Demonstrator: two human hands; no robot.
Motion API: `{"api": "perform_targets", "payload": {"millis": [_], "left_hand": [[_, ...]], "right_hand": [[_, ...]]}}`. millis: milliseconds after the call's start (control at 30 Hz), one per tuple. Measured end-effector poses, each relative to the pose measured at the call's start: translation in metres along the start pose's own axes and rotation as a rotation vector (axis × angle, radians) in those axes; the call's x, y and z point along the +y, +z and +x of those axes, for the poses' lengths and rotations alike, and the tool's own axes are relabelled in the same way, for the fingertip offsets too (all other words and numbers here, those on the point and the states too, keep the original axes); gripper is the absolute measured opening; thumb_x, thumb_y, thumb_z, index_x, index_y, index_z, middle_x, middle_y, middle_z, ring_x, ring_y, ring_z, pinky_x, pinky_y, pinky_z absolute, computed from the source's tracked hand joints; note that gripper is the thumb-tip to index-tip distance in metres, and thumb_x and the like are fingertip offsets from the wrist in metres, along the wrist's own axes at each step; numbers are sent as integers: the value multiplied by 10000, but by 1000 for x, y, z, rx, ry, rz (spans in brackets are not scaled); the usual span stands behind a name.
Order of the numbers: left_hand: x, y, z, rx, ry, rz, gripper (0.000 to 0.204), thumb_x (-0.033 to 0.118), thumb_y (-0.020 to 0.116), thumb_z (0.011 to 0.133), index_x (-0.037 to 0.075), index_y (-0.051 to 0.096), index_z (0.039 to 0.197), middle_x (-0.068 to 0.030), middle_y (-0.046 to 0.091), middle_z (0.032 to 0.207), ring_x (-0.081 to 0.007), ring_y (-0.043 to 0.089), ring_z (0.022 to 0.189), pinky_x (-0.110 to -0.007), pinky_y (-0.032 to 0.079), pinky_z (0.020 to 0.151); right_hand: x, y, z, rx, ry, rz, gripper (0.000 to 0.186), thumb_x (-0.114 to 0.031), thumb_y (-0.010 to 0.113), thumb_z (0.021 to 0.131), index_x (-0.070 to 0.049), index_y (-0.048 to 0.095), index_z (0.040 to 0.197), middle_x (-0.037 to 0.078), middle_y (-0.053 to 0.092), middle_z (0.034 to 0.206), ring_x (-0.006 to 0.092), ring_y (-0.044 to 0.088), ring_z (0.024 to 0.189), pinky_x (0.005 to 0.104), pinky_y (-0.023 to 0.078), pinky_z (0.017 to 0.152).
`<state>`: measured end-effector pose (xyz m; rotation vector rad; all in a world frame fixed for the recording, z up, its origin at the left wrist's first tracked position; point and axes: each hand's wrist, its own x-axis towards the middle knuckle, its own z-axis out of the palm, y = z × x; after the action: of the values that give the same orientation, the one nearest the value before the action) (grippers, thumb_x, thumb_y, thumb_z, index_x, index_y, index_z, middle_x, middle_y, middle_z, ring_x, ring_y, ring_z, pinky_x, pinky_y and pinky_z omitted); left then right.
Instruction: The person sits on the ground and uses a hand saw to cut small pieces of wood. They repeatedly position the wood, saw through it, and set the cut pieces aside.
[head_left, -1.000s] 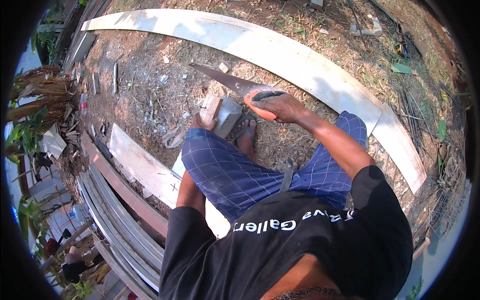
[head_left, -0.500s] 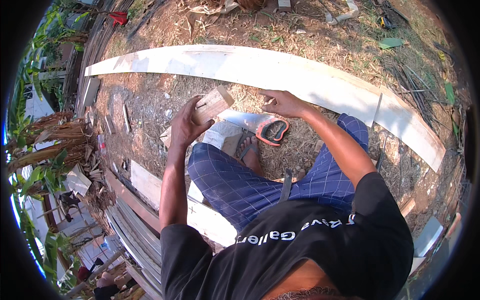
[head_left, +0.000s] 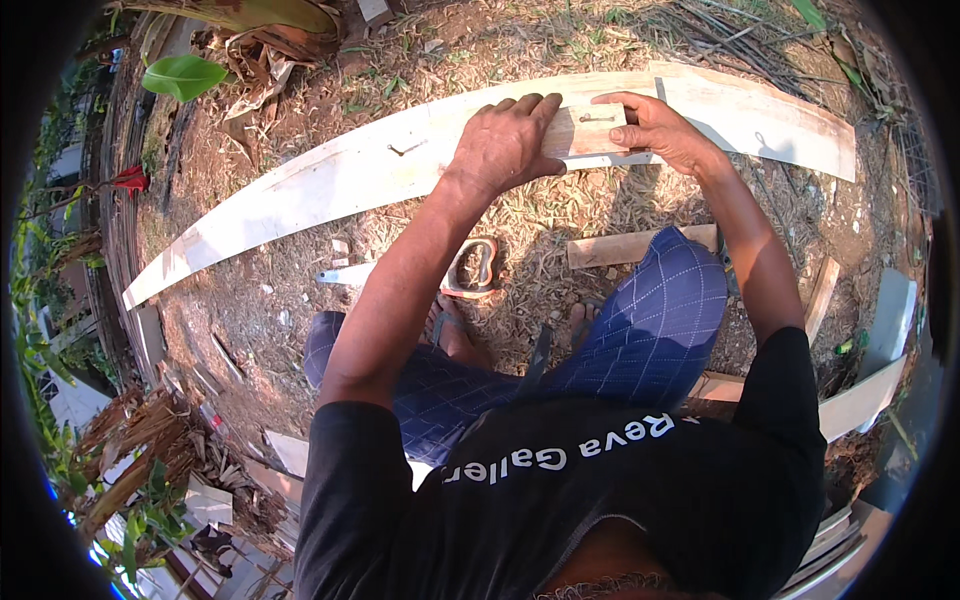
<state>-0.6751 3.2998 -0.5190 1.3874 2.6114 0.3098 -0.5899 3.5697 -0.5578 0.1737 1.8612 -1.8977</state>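
A short wooden block [head_left: 580,137] lies over the long pale board, held between both my hands. My left hand [head_left: 505,145] wraps over its left part, fingers on the far side and thumb on the near side. At the other end my right hand [head_left: 660,132] grips it between thumb and fingers. What looks like a nail [head_left: 598,118] shows on the block's face near the right hand. The long board [head_left: 340,175] curves across the view beyond my knees, with another small nail-like piece [head_left: 405,150] on it. Whether block and board touch, I cannot tell.
A handsaw [head_left: 475,267] with an orange and black handle lies by my foot, its blade partly behind my left forearm. A wood offcut [head_left: 620,248] lies beside my right knee. Planks [head_left: 865,400] stand at the right, and dry plant debris [head_left: 140,440] is at the left.
The block has moved away from me and to the right, over the long board. My right hand, free before, now grips it too. The view has shifted.
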Motion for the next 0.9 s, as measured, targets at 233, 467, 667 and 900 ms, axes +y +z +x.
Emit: {"api": "perform_targets", "payload": {"millis": [233, 467, 667, 900], "left_hand": [[55, 43, -4, -258, 47, -701, 611, 448, 796, 891, 75, 659, 1354, -157, 710, 1267, -292, 690, 1160, -426, 559, 1000], [-55, 142, -45, -810, -358, -610, 352, 345, 689, 972, -3, 733, 950, -63, 697, 802, -155, 683, 704, -341, 553, 652], [-52, 220, -58, -712, -584, -661, 566, 397, 717, 914, -50, 650, 1254, -238, 731, 1077, -328, 742, 953, -433, 572, 870], [-56, 242, -64, -651, -555, -633, 701, 488, 706, 900, -79, 639, 1307, -316, 686, 1240, -416, 679, 1159, -471, 507, 1004]], "right_hand": [[137, -39, -97, 300, 133, 102, 657, -185, 782, 941, -74, 489, 1519, 101, 666, 1288, 207, 628, 1174, 359, 519, 990], [216, -59, -115, 387, 236, 125, 661, -55, 768, 927, -69, 473, 1519, 129, 626, 1358, 211, 617, 1204, 380, 495, 1056], [236, -49, -101, 416, 276, 234, 741, -205, 799, 941, -57, 409, 1552, 167, 624, 1366, 264, 629, 1238, 410, 584, 961], [191, -20, -113, 462, 406, 15, 733, -326, 796, 925, -58, 484, 1532, 143, 683, 1191, 183, 664, 936, 348, 573, 776]]}}
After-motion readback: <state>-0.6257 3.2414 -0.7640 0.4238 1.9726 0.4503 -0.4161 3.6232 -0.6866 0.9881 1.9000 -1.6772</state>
